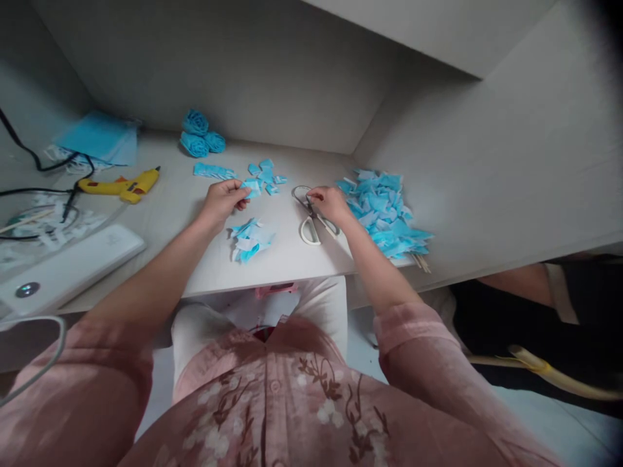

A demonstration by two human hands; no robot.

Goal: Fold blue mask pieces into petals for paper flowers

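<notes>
Blue piece (pixel 252 188), edge hidden in the pinching left grip (pixel 224 201), right grip's (pixel 333 202) contents unclear.

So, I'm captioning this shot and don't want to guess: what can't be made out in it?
All in the head view:
Blue piece: one end hidden by the left fingers.
Scissors: partly covered by the right fingers, so whether they touch is unclear.
Sticks: far ends hidden under the blue scraps.
White box: faint marking too small and blurred to read.
Other person: cut off by the right edge.
</notes>
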